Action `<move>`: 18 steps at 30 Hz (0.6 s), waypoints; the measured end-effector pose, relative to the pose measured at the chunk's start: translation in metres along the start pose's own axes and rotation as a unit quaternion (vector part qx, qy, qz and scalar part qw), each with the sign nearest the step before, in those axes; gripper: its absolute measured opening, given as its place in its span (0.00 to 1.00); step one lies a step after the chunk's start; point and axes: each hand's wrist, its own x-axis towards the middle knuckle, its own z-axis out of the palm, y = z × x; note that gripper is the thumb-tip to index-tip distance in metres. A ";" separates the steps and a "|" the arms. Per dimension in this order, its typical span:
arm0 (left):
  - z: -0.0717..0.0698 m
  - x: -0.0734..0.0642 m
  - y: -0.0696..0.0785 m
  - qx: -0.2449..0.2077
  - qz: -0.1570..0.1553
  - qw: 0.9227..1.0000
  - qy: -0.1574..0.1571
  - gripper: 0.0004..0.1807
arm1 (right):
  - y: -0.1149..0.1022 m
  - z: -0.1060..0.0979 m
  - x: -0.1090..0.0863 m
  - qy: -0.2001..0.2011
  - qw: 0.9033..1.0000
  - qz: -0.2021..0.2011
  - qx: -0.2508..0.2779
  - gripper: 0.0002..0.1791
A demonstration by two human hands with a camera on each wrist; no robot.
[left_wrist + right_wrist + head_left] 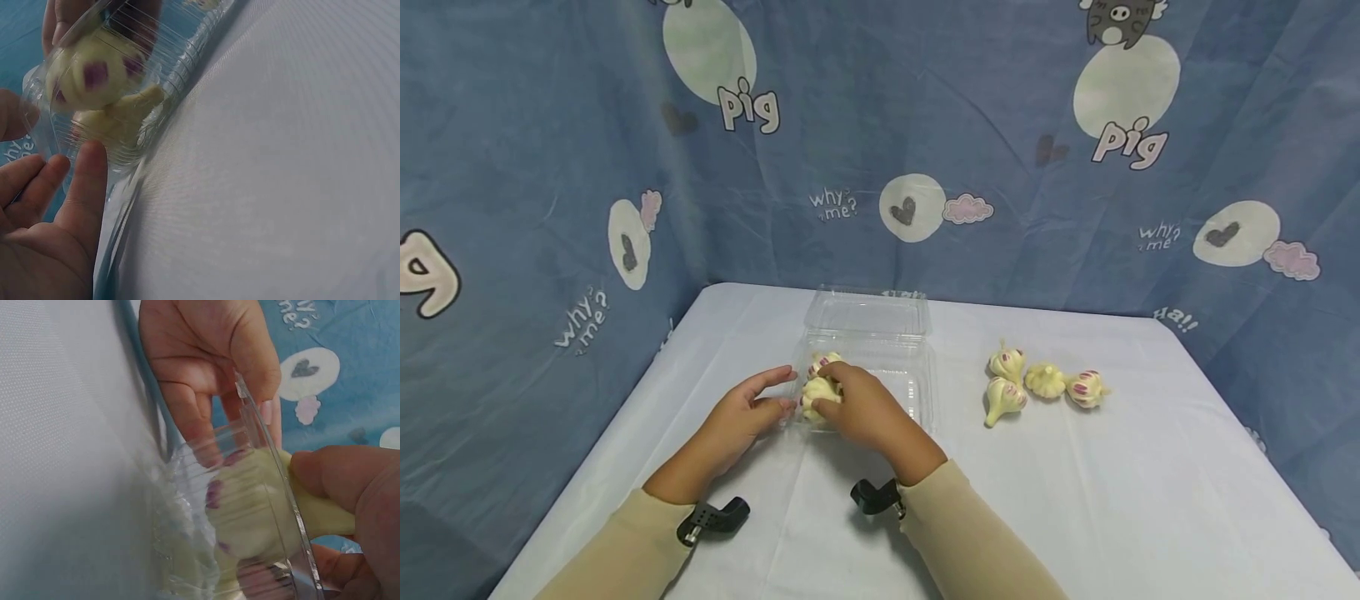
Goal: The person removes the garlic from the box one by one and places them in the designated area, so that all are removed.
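A clear plastic clamshell box lies on the table with its lid folded back. At the left end of the box, my right hand grips a garlic bulb, thumb on its pale stem in the right wrist view. Another garlic bulb sits just behind it, partly covered by my fingers. My left hand is at the box's left wall, fingers and thumb spread, fingertips touching the plastic. Through the clear wall, the left wrist view shows a purple-blotched bulb above a second one.
Several garlic bulbs lie in a loose group to the right of the box. White cloth covers the table. Blue printed fabric hangs behind it and along the sides. Each wrist wears a black camera mount.
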 end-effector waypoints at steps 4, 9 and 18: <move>0.000 0.000 0.001 0.008 0.000 1.000 0.002 0.33 | 0.002 -0.003 -0.001 0.017 1.000 -0.005 0.020 0.28; 0.001 -0.002 0.002 0.016 -0.007 1.000 0.005 0.34 | 0.004 -0.005 -0.003 0.030 0.998 -0.008 0.055 0.28; 0.002 -0.001 0.004 0.017 -0.005 1.000 0.004 0.35 | 0.008 -0.008 -0.004 0.045 0.996 -0.019 0.079 0.25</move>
